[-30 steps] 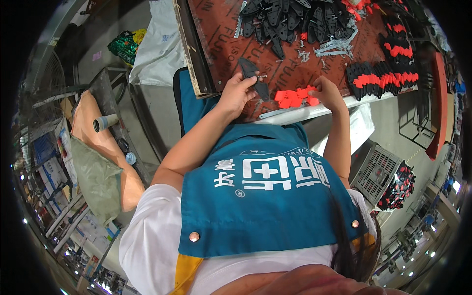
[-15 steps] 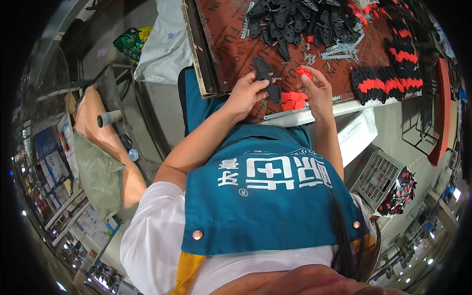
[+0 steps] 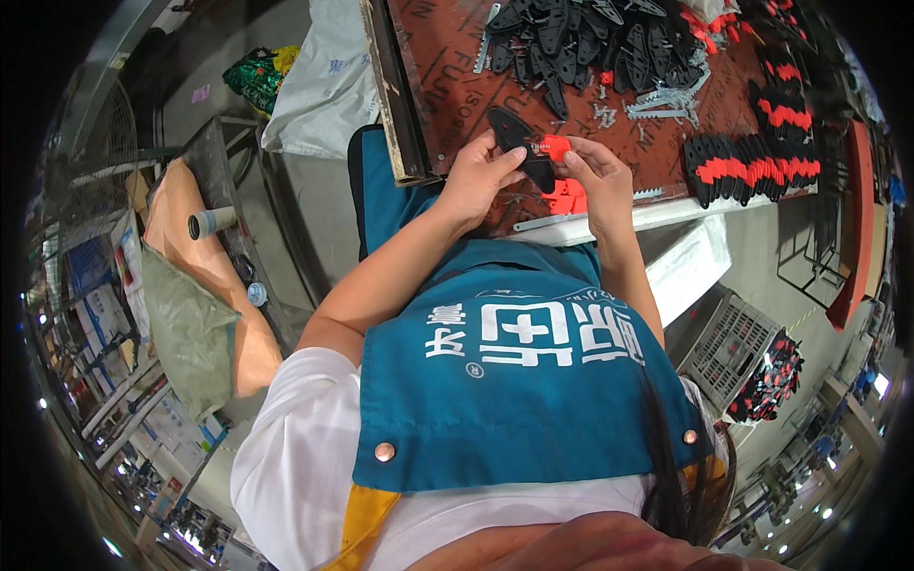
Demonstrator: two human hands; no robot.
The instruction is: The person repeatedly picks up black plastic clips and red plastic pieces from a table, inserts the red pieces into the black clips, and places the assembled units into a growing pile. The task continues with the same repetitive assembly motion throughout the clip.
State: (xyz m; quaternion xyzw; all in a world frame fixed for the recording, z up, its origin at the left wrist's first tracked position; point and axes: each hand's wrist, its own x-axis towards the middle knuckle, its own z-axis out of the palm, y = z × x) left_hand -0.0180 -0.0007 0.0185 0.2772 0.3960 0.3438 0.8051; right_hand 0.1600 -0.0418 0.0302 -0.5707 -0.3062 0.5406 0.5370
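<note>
Head view — black handle shells (image 3: 581, 38) piled beyond both hands.

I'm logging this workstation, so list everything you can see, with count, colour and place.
black plastic shell: one, black, held in both hands
red insert: one, red, at right fingertips
red inserts: small pile, red, table edge
loose black shells: many, black, far tabletop
assembled pieces: row, black and red, right tabletop
table: one, brown
crate: one, grey, floor right
apron: one, teal, worn
left hand: grip on shell
right hand: grip on insert
</note>
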